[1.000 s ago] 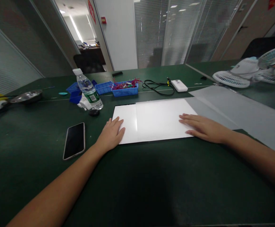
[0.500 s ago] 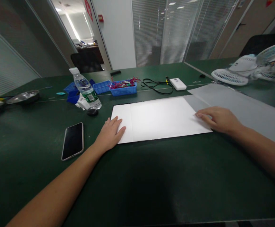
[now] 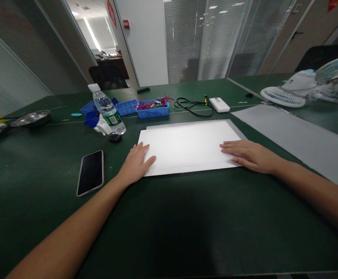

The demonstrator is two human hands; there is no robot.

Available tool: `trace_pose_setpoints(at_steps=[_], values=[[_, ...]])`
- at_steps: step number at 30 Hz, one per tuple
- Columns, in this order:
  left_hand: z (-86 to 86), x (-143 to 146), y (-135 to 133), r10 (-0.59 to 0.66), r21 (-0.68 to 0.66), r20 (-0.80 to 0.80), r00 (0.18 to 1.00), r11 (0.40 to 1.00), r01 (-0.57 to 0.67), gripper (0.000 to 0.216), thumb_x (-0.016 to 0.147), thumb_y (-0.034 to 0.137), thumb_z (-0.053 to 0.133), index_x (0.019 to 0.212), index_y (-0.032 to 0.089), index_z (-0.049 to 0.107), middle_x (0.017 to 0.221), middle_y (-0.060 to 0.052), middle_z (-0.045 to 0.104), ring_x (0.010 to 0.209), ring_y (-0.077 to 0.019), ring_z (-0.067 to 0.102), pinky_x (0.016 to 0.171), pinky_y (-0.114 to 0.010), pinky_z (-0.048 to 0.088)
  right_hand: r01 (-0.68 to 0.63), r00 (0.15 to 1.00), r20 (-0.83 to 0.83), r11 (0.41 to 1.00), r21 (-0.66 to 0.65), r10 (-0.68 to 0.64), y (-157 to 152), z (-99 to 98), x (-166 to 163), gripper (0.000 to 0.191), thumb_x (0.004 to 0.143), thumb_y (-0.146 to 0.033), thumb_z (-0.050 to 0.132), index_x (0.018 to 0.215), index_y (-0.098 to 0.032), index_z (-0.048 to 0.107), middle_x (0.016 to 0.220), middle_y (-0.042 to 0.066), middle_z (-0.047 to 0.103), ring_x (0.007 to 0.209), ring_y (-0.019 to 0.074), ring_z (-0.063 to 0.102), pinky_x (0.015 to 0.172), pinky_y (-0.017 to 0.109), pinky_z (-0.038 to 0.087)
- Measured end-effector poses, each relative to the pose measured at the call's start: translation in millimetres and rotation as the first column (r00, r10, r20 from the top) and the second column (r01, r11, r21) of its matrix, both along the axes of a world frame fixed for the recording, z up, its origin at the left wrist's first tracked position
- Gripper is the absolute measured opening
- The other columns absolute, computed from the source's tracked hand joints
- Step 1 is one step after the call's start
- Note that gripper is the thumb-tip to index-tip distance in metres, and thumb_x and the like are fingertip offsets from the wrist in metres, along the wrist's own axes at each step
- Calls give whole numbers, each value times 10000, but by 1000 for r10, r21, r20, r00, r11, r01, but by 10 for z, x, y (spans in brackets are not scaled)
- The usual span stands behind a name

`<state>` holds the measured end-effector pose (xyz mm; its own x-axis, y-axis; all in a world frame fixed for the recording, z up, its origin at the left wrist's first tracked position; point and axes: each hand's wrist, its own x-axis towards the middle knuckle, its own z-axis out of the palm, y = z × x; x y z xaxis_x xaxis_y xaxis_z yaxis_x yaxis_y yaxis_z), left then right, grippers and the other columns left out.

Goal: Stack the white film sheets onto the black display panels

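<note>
Left hand (image 3: 136, 164) lies flat, thumb spread, gripping nothing, at the left end of a white panel (image 3: 142, 135) on the counter (image 3: 139, 228); the right hand (image 3: 251, 155), also flat, presses a translucent sheet (image 3: 189, 147) over it. Most of the panel looks covered; its far left corner is not yet. Farther right lies gray sheeting (image 3: 296, 135).

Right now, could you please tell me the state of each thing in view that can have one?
White sheet: flat, over a bright panel
Left hand: open, on white sheet's left side
Right hand: open, on white sheet's right side
Phone: face up, screen dark
Bottle: capped
Blue basket: holding reddish strands
Black cable: loosely coiled
Grey sheet: flat
Fan: running or not, cannot tell
</note>
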<state>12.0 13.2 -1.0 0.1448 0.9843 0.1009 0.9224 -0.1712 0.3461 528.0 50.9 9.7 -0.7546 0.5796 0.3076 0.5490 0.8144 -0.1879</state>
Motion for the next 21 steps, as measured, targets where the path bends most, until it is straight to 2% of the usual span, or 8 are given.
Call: trace_pose_setpoints(at_steps=[5, 10, 14, 16, 18, 19, 21], values=[[-7, -7, 19, 26, -11, 72, 997, 1000, -25, 770, 1064, 659, 417, 1612, 131, 533, 1786, -216, 369, 1692, -413, 268, 1363, -638, 237, -26, 999, 21, 999, -22, 27, -21, 8, -2, 488, 1078, -396, 615, 1559, -336, 669, 1582, 42, 652, 1462, 306, 617, 1204, 590, 525], [-5, -21, 37, 32, -25, 49, 998, 999, -31, 720, 1026, 533, 530, 1612, 114, 536, 1780, -233, 367, 1684, -435, 276, 1359, -653, 243, -83, 996, 21, 996, -32, 83, -64, 21, -86, 568, 1058, -402, 655, 1620, -337, 610, 1634, 44, 599, 1505, 305, 575, 1230, 580, 499], [3, -49, 55, 16, -22, 37, 999, 1000, -15, 688, 993, 429, 576, 1620, 147, 540, 1794, -201, 354, 1683, -420, 284, 1356, -650, 263, -102, 995, 4, 994, -30, 103, -60, 76, -92, 561, 1056, -408, 638, 1615, -370, 610, 1636, 22, 600, 1508, 301, 571, 1236, 573, 483], [15, -47, 53, 9, -26, 22, 1000, 1000, -8, 684, 995, 417, 564, 1622, 142, 542, 1794, -199, 356, 1683, -418, 282, 1360, -642, 260, -11, 1000, -19, 1000, 21, 11, -7, 115, -4, 516, 1069, -425, 595, 1578, -362, 646, 1598, 29, 640, 1501, 309, 577, 1247, 589, 457], [32, -30, 40, 4, -30, -9, 1000, 1000, -5, 678, 1005, 416, 542, 1615, 121, 551, 1791, -210, 358, 1684, -424, 276, 1365, -631, 252, 199, 980, -40, 974, 106, -196, 81, 138, 169, 501, 1088, -466, 539, 1534, -287, 682, 1535, 86, 691, 1478, 325, 595, 1250, 585, 442], [42, -18, 29, 0, -28, -27, 1000, 1000, -1, 675, 1010, 418, 530, 1612, 112, 555, 1791, -217, 354, 1683, -430, 274, 1366, -627, 251, 334, 943, -41, 931, 148, -331, 133, 138, 284, 536, 1096, -500, 510, 1522, -227, 684, 1513, 132, 700, 1472, 339, 595, 1251, 576, 436], [59, 6, 4, -13, -23, -64, 998, 1000, 12, 675, 1022, 419, 502, 1613, 97, 554, 1795, -230, 339, 1682, -446, 269, 1365, -627, 253, 597, 793, -9, 774, 211, -609, 238, 106, 551, 710, 1093, -595, 443, 1564, -95, 621, 1578, 236, 621, 1514, 392, 537, 1270, 578, 399]])
